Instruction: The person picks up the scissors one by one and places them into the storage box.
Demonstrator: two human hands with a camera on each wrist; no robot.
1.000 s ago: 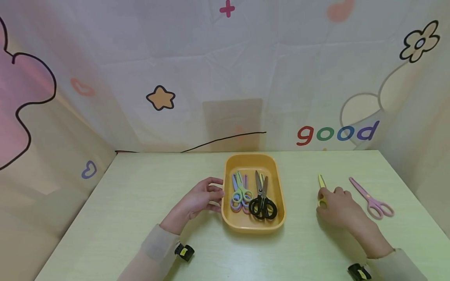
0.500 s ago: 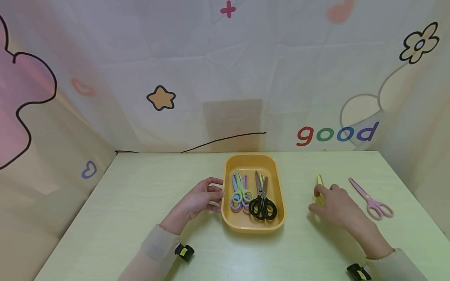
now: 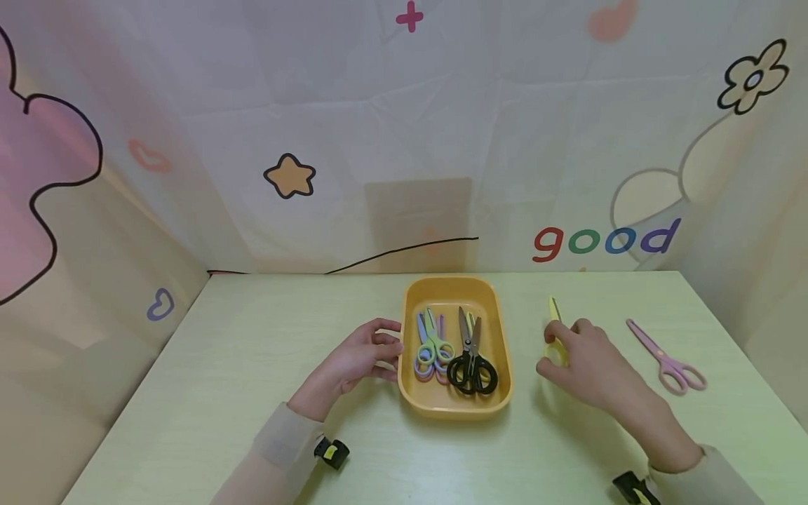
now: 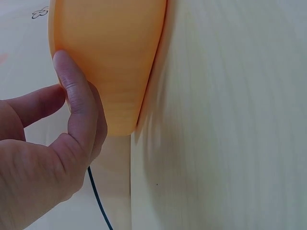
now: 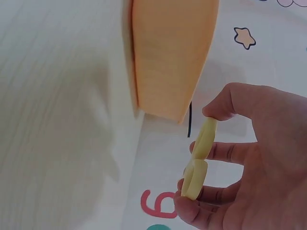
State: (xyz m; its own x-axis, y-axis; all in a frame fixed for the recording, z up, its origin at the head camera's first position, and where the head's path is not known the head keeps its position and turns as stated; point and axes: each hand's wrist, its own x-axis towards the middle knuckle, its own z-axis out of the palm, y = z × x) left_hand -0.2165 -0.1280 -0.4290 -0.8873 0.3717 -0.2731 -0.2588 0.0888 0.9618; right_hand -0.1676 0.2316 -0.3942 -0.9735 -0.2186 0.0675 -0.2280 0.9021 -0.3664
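Observation:
My right hand (image 3: pixel 593 365) pinches a pair of yellow scissors (image 3: pixel 554 308) by the handle loops, blades pointing away. In the right wrist view the scissors' handle (image 5: pixel 205 139) sits between thumb and fingertips, raised over the table. My left hand (image 3: pixel 362 358) holds the left side of an orange-yellow plastic tray (image 3: pixel 454 408), thumb at the rim and fingers along the outer wall, as the left wrist view shows. Black-handled scissors (image 3: pixel 470 372) lie in the tray's right half. Green-handled scissors (image 3: pixel 434 345) lie over blue and purple ones on its left.
Pink scissors (image 3: pixel 663 358) lie on the pale table (image 3: pixel 252 315), to the right of my right hand. A printed cloth backdrop (image 3: pixel 404 140) rises behind the table's far edge. Yellow-green blades (image 3: pixel 470 322) show under the black-handled scissors.
My right hand has lifted the yellow scissors from the table and moved left, toward the tray. The left hand and tray have stayed in place.

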